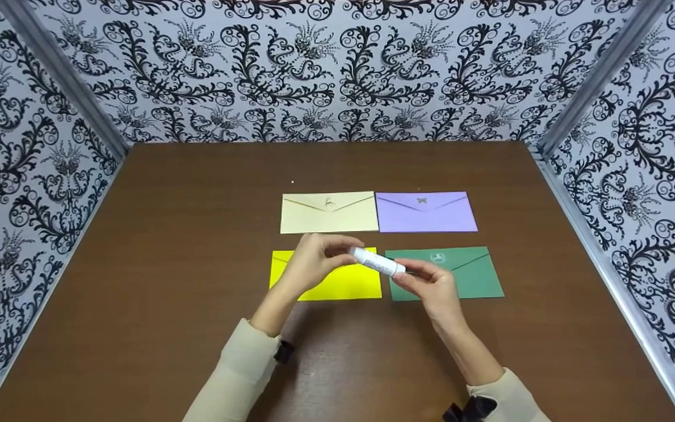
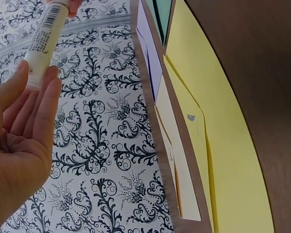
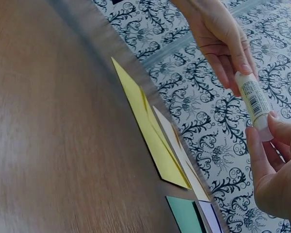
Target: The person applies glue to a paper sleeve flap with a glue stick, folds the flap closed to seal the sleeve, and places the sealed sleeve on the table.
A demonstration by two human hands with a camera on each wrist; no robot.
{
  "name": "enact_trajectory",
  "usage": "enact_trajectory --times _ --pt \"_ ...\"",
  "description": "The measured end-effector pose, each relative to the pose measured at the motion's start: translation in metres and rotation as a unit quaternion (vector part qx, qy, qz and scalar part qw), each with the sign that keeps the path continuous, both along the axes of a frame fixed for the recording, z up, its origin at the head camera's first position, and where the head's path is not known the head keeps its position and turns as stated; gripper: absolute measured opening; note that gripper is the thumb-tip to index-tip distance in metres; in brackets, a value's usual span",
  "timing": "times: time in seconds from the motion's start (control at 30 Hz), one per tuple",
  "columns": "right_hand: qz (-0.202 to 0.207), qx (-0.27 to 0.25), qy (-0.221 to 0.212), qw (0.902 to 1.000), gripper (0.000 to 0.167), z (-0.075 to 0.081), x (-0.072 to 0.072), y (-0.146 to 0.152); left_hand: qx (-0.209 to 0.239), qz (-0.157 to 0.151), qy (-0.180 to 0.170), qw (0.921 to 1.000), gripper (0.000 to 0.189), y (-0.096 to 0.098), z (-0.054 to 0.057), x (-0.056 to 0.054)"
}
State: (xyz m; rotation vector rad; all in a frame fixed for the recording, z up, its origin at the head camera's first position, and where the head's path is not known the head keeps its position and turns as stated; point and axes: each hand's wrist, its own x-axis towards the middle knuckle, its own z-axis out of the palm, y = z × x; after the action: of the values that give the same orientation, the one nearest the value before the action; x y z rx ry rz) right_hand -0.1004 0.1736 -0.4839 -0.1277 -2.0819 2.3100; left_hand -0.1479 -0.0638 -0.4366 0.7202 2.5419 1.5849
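Observation:
A white glue stick (image 1: 376, 261) with printed text and a barcode is held between both hands, above the yellow envelope (image 1: 343, 284) and the green envelope (image 1: 478, 278). My left hand (image 1: 313, 258) pinches one end between thumb and fingers. At the other end, my right hand (image 1: 436, 288) pinches the tube the same way. The right wrist view shows the glue stick (image 3: 253, 102) slanting between the two sets of fingertips. Whether its cap is loose cannot be told.
Behind these lie a cream envelope (image 1: 329, 217) and a purple envelope (image 1: 428, 215), flaps folded down. All rest on a brown wooden table (image 1: 167, 264). Patterned panels (image 1: 326, 70) with grey metal edges (image 1: 613, 252) enclose the back and sides.

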Motion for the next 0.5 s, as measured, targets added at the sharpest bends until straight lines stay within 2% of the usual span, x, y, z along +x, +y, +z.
enact_trajectory --times 0.17,0.27,0.4,0.5 --pt "-0.007 0.008 0.010 0.9999 0.030 0.002 -0.001 -0.005 -0.014 -0.003 0.020 0.9997 0.029 -0.002 0.000 0.001" --pt "0.001 0.009 -0.001 1.0000 0.030 0.003 -0.002 -0.007 -0.030 -0.002 0.030 0.9991 0.030 -0.004 0.002 0.002" --pt "0.045 0.033 -0.017 0.9983 0.034 0.008 -0.006 -0.006 -0.050 -0.013 0.050 0.9974 0.030 -0.007 0.012 0.002" --pt "0.102 0.085 0.009 0.9911 0.034 0.010 -0.011 -0.003 -0.067 -0.023 0.066 0.9953 0.029 -0.007 0.021 0.003"
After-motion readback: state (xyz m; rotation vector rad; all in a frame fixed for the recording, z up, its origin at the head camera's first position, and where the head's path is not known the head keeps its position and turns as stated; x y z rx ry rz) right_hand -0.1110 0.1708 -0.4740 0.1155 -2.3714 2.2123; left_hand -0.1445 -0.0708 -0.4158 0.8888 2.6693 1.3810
